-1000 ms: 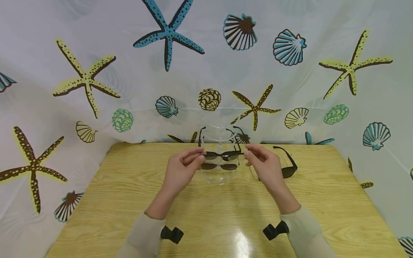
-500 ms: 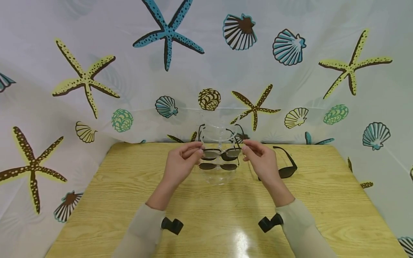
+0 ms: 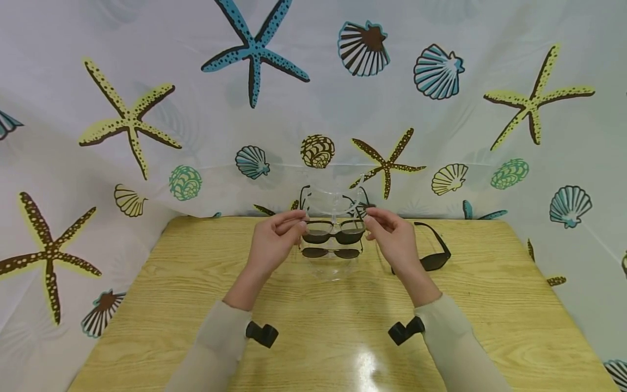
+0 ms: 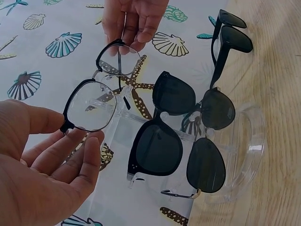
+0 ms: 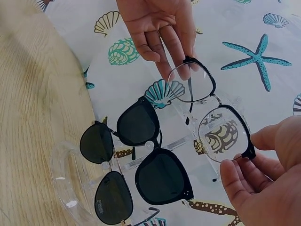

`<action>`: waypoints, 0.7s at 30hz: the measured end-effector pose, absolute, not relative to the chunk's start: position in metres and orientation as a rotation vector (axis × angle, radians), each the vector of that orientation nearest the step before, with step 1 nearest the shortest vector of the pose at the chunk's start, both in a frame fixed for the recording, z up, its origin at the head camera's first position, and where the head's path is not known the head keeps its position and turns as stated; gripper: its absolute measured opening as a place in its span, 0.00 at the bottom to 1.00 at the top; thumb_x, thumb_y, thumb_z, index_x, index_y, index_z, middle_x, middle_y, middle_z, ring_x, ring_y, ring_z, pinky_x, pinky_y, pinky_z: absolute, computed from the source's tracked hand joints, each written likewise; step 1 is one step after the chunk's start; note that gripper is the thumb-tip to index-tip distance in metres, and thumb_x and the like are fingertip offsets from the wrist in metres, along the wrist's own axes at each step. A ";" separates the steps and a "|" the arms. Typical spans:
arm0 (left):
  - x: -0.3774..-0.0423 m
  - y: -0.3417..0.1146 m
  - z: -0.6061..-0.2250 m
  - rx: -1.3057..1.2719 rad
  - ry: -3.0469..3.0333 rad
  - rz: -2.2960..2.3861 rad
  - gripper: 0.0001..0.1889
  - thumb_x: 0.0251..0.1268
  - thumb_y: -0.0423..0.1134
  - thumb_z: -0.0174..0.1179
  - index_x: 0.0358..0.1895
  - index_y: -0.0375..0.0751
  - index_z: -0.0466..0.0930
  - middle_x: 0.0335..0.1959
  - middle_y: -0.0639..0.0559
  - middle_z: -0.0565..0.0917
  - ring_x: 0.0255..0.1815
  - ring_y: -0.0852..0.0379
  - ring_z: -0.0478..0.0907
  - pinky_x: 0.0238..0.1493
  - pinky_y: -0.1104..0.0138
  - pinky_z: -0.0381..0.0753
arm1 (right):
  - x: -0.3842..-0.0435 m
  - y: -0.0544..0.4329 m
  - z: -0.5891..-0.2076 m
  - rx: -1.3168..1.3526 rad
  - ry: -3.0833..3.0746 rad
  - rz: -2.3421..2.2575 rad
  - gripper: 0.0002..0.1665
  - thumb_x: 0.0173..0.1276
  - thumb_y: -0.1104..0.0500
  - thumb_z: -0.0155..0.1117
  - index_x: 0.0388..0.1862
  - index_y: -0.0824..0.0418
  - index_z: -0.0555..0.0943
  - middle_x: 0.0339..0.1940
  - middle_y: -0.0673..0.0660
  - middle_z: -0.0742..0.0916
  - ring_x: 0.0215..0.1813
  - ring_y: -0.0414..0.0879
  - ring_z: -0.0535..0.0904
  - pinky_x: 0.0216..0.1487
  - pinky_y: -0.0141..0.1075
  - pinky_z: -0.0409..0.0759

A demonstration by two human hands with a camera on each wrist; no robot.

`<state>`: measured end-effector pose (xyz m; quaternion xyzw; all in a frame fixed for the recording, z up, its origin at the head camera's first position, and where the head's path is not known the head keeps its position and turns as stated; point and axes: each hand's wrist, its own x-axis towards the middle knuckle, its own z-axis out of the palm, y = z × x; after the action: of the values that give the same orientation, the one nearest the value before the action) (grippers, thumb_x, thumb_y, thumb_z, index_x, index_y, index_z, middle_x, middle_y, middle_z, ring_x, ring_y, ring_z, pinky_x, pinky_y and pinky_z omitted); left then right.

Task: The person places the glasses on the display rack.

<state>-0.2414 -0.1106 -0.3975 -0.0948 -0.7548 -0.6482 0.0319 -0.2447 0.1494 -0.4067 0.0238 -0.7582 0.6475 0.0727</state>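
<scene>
Both hands hold a pair of clear-lens eyeglasses [image 4: 91, 106] with black upper rims, one at each end of the frame. In the head view my left hand [image 3: 276, 242] pinches the left hinge corner between thumb and fingers. My right hand [image 3: 390, 239] pinches the opposite corner. The temples point away from me, toward the upper part of a clear plastic display stand [image 4: 254, 146]. Just below, black thick-framed sunglasses [image 5: 162, 176] sit on the stand. Under those, thin metal-framed sunglasses [image 5: 114, 197] rest on it too.
Another pair of black sunglasses [image 3: 436, 261] lies on the wooden table [image 3: 333, 326], right of the stand. Behind the table hangs a white curtain [image 3: 313, 109] printed with starfish and shells.
Both hands have lifted slightly and moved a little closer together, carrying the eyeglasses up and away toward the stand. The black sunglasses below now show more fully.
</scene>
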 end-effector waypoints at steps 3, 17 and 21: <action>-0.244 -0.110 -0.397 -0.267 -2.336 -1.993 0.18 0.78 0.36 0.63 0.66 0.37 0.83 0.59 0.34 0.88 0.47 0.56 0.90 0.45 0.71 0.87 | -0.247 0.149 -0.406 0.080 -2.277 1.951 0.22 0.80 0.56 0.65 0.67 0.63 0.83 0.58 0.66 0.88 0.40 0.46 0.87 0.46 0.31 0.85; -0.257 -0.109 -0.397 -0.201 -2.369 -1.959 0.18 0.79 0.38 0.62 0.66 0.37 0.83 0.59 0.38 0.89 0.52 0.46 0.89 0.50 0.61 0.89 | -0.257 0.146 -0.407 0.062 -2.283 1.958 0.20 0.80 0.55 0.64 0.66 0.61 0.84 0.58 0.65 0.88 0.49 0.60 0.86 0.44 0.31 0.85; -0.259 -0.108 -0.398 -0.191 -2.368 -1.974 0.18 0.79 0.38 0.61 0.66 0.36 0.82 0.61 0.37 0.87 0.56 0.39 0.87 0.50 0.63 0.89 | -0.260 0.146 -0.409 0.053 -2.282 1.965 0.21 0.80 0.56 0.64 0.66 0.63 0.83 0.59 0.66 0.88 0.45 0.53 0.86 0.44 0.30 0.84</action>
<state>-0.2591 -0.1084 -0.3976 -0.0619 -0.7664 -0.6388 0.0264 -0.2602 0.1457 -0.4089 0.0175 -0.7561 0.6510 0.0646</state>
